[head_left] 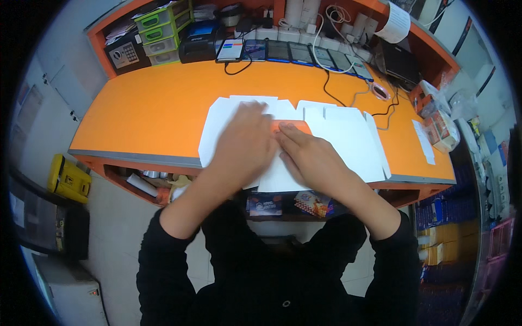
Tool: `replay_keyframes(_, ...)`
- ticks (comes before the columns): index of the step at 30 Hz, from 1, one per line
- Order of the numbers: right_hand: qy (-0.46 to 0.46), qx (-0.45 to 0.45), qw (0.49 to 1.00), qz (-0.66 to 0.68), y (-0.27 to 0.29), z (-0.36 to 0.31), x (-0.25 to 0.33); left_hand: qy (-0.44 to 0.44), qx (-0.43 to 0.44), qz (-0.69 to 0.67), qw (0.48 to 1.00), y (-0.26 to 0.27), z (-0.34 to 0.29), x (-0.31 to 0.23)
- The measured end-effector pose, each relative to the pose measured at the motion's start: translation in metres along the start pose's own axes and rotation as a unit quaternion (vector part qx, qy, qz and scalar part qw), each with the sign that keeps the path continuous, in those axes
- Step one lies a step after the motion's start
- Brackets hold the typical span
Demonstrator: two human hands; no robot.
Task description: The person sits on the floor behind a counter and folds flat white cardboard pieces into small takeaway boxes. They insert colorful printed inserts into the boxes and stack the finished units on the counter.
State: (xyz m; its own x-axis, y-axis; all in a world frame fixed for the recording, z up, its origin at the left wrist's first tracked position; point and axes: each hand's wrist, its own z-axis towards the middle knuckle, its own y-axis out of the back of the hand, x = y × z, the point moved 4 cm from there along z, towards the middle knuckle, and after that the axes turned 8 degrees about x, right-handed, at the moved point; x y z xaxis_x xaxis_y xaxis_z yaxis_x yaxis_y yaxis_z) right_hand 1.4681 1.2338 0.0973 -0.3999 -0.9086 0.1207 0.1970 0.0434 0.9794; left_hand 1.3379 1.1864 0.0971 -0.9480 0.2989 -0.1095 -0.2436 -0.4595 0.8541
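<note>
A flat, unfolded white cardboard box blank (348, 133) lies on the orange desk, its front edge hanging over the desk's near edge. Near its middle is a small orange piece (293, 125), partly covered by my hands; I cannot make out its kind. My right hand (311, 155) rests on it with fingers stretched out and fingertips on its surface. Over the left part of the blank is my left hand (246, 138), smeared by motion, close beside the right fingertips. Whether its fingers hold anything is hidden by the blur.
Along the back of the orange desk (147, 117) stand a row of tablets (300, 52), a lit phone (230, 50), cables and a black safe (126, 56). Green-framed drawers (157, 35) are beside the safe. Packets (440, 130) lie at the right; a yellow bin (69, 179) is at left.
</note>
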Motion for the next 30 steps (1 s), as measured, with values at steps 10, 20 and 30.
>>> replay_keyframes(10,-0.051,0.05,0.997,0.019,0.014,0.052,-0.112,0.046,0.058,-0.066,0.995,-0.032,-0.003,-0.012)
replay_keyframes(20,-0.061,0.062,0.996,-0.012,0.025,-0.018,-0.069,0.046,0.073,-0.03,0.996,-0.025,0.016,-0.014)
replay_keyframes(30,-0.126,0.22,0.967,0.022,0.034,0.018,-0.153,-0.03,-0.042,0.077,0.996,-0.008,0.041,-0.002)
